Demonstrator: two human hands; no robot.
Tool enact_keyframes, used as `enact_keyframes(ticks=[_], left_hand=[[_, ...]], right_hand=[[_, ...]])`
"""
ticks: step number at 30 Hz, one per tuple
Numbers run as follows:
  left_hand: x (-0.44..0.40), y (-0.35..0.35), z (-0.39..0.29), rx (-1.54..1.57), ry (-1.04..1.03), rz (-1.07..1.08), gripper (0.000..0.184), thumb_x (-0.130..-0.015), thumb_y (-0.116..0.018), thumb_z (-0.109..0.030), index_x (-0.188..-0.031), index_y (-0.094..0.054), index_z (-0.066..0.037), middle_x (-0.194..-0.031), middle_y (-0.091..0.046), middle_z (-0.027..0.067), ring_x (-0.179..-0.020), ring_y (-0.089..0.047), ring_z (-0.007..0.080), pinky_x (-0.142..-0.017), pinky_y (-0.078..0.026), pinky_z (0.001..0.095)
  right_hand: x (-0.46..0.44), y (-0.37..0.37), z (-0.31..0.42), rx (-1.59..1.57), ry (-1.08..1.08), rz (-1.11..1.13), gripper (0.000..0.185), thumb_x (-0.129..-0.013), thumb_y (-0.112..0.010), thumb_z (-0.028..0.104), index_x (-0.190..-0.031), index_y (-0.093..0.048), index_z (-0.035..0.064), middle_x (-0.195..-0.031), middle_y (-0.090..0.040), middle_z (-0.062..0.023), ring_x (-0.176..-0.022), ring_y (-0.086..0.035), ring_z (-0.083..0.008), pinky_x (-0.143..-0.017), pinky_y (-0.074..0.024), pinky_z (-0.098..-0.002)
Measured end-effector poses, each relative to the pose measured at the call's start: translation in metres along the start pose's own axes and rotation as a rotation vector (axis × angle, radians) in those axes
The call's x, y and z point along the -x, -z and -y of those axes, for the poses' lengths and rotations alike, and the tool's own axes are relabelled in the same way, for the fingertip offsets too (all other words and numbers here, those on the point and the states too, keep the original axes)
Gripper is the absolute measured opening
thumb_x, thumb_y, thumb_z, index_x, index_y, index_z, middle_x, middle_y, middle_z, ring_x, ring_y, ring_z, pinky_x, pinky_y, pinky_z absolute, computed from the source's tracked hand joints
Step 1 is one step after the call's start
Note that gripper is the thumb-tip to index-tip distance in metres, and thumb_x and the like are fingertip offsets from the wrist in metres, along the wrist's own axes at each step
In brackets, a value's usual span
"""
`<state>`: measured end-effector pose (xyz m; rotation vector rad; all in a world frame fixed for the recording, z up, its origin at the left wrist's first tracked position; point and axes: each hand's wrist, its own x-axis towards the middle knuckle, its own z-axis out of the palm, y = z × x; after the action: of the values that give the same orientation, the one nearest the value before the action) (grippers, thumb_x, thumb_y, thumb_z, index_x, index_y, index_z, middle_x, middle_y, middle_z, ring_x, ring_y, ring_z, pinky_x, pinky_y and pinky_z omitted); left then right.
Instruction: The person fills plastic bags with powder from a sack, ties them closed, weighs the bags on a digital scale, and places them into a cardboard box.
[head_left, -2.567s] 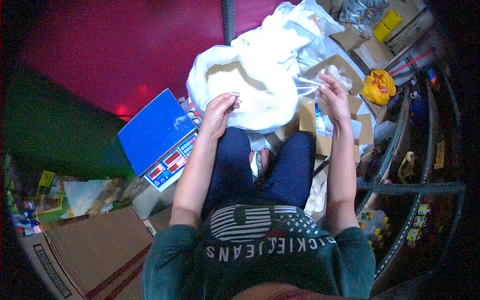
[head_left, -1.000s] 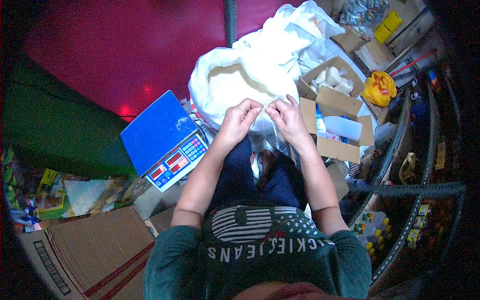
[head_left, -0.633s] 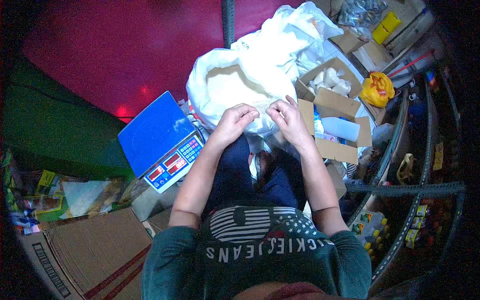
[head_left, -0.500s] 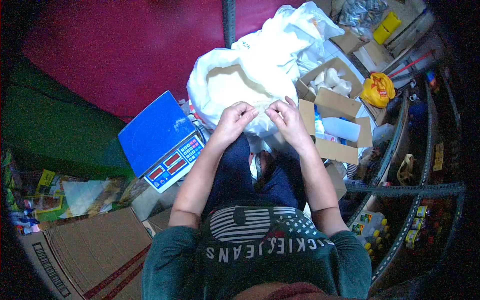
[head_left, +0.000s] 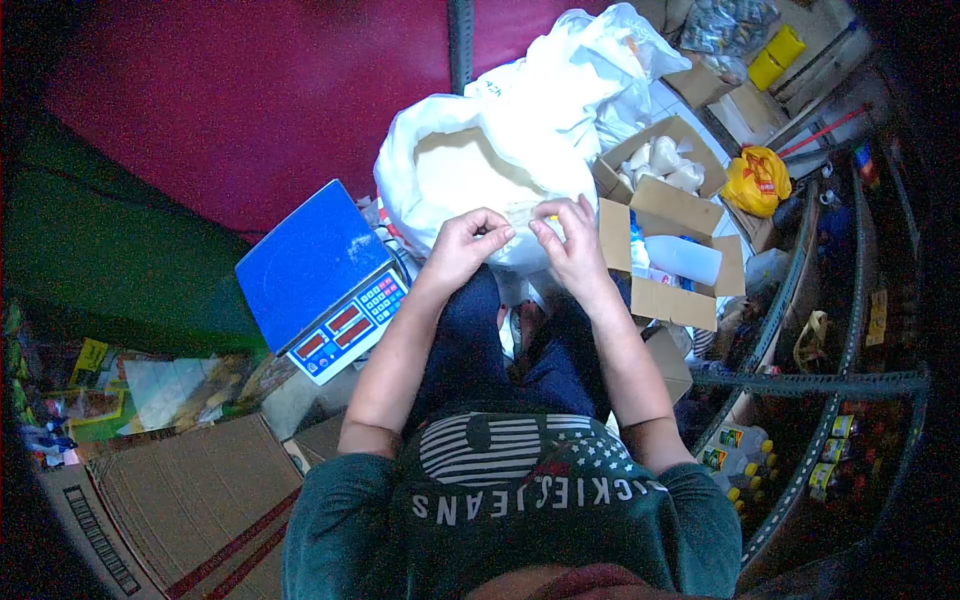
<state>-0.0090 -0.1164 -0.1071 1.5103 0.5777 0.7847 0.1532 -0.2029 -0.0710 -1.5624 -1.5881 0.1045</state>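
Observation:
My left hand [head_left: 468, 245] is closed in a pinch at the front rim of a large white sack [head_left: 400, 175]. Between its fingertips and my right hand is a thin, see-through plastic bag [head_left: 521, 212], hard to make out against the bright sack. My right hand [head_left: 570, 245] has its thumb and forefinger curled at the bag's other side. White, loose contents [head_left: 465, 172] fill the open sack, just beyond both hands; glare hides their texture.
On the left stands a blue scale [head_left: 310, 265] with lit red displays. Right of the sack are a carton of white filled bags [head_left: 665, 160] and an open carton [head_left: 675, 302] holding a whitish container. A yellow bag [head_left: 757, 180] and metal shelves [head_left: 820, 380] are farther right.
My right hand has turned slightly and its fingers have shifted, with the thumb lower and a bit farther left. My left hand has barely moved. The surrounding things stay put.

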Motion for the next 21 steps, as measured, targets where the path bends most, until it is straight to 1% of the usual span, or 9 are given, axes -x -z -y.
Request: enact_keyframes(ticks=[1,4,7,10,11,14,17,19,21], left_hand=[[0.0,0.0,0.0,0.011,-0.003,-0.041,0.012,-0.083,-0.067,-0.012,-0.083,-0.062,-0.001,-0.075,-0.058,-0.003,-0.069,-0.049,0.0055,-0.064,-0.041,0.0217],[0.001,-0.001,0.002,0.051,-0.018,-0.129,0.012,-0.08,-0.069,-0.009,-0.079,-0.06,-0.002,-0.072,-0.056,-0.0034,-0.068,-0.049,0.005,-0.063,-0.041,0.0211],[0.0,-0.007,0.005,0.05,-0.06,-0.124,0.014,-0.077,-0.07,-0.007,-0.076,-0.057,-0.003,-0.07,-0.055,-0.0031,-0.068,-0.049,0.0055,-0.063,-0.042,0.0212],[0.001,-0.014,0.008,-0.089,-0.125,-0.08,0.015,-0.075,-0.069,-0.005,-0.076,-0.055,-0.003,-0.071,-0.054,-0.0018,-0.069,-0.049,0.0071,-0.063,-0.042,0.0226],[0.004,-0.018,0.005,-0.149,-0.15,-0.07,0.015,-0.075,-0.069,-0.005,-0.076,-0.054,-0.003,-0.072,-0.054,-0.0014,-0.069,-0.049,0.0078,-0.063,-0.042,0.0232],[0.008,-0.02,0.006,-0.168,-0.103,-0.027,0.017,-0.073,-0.069,-0.004,-0.076,-0.053,-0.004,-0.076,-0.054,-0.0004,-0.073,-0.049,0.0087,-0.066,-0.042,0.0239],[0.01,-0.013,0.005,-0.06,-0.031,0.008,0.017,-0.074,-0.068,-0.003,-0.077,-0.051,-0.005,-0.077,-0.053,-0.0018,-0.075,-0.048,0.0069,-0.069,-0.041,0.0223],[0.008,-0.008,0.007,0.043,-0.015,0.016,0.016,-0.077,-0.066,-0.002,-0.076,-0.05,-0.006,-0.075,-0.051,-0.0029,-0.071,-0.048,0.0069,-0.066,-0.042,0.0229],[0.006,-0.004,0.005,0.276,0.02,-0.093,0.017,-0.078,-0.064,0.0,-0.077,-0.049,-0.007,-0.074,-0.05,-0.0039,-0.07,-0.047,0.0054,-0.066,-0.041,0.0207]], right_hand=[[0.0,-0.001,0.003,0.035,0.04,-0.109,0.017,-0.084,-0.06,0.023,-0.091,-0.06,0.0074,-0.087,-0.061,-0.007,-0.094,-0.057,-0.025,-0.104,-0.0251,-0.0479],[0.007,-0.001,0.005,0.019,-0.024,-0.166,0.02,-0.081,-0.064,0.024,-0.092,-0.062,0.0071,-0.09,-0.061,-0.0077,-0.099,-0.055,-0.0259,-0.103,-0.0248,-0.0454],[0.017,-0.006,0.007,-0.034,-0.068,-0.006,0.018,-0.08,-0.066,0.021,-0.087,-0.062,0.0048,-0.088,-0.061,-0.0093,-0.093,-0.057,-0.0238,-0.093,-0.0362,-0.0393],[0.019,-0.018,0.008,-0.424,-0.276,0.024,0.016,-0.079,-0.068,0.018,-0.083,-0.063,0.0027,-0.085,-0.061,-0.0085,-0.083,-0.059,-0.0187,-0.079,-0.0438,-0.0315],[0.021,-0.025,0.003,-0.464,-0.274,-0.016,0.016,-0.079,-0.068,0.015,-0.082,-0.062,0.0012,-0.08,-0.061,-0.0076,-0.075,-0.058,-0.0145,-0.068,-0.0455,-0.0266],[0.024,-0.025,-0.004,-0.531,-0.348,0.071,0.016,-0.08,-0.067,0.015,-0.081,-0.06,0.0007,-0.077,-0.06,-0.007,-0.075,-0.058,-0.0145,-0.07,-0.0452,-0.0274],[0.02,-0.018,0.0,-0.432,-0.327,0.08,0.016,-0.082,-0.064,0.015,-0.077,-0.058,0.0007,-0.075,-0.059,-0.0084,-0.073,-0.058,-0.0174,-0.068,-0.0451,-0.0279],[0.02,-0.016,0.0,-0.353,-0.29,0.06,0.016,-0.082,-0.063,0.015,-0.076,-0.057,0.0012,-0.075,-0.059,-0.0094,-0.072,-0.058,-0.021,-0.072,-0.0442,-0.0308],[0.021,-0.017,0.0,-0.266,-0.223,0.041,0.016,-0.082,-0.062,0.015,-0.076,-0.056,0.0019,-0.075,-0.058,-0.01,-0.072,-0.057,-0.0242,-0.079,-0.0421,-0.0349]])
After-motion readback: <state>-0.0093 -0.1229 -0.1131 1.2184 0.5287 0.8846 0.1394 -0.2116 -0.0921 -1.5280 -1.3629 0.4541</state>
